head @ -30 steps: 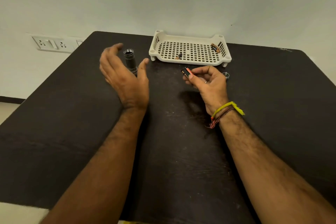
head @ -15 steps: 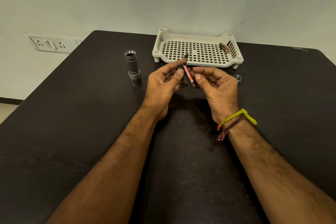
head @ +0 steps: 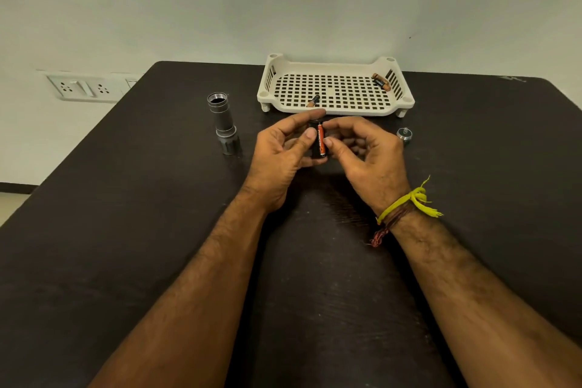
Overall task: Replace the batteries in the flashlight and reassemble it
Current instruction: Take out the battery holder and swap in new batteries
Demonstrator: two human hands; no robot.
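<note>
Above the dark table (head: 126,230), left hand (head: 280,154) and right hand (head: 368,157) both curled, pinching one battery holder (head: 318,143).

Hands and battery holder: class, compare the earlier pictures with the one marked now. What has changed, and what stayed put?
The left hand moved in from beside the flashlight body and took hold of the battery holder alongside the right hand. The flashlight body, tray and end cap stayed put.
</note>
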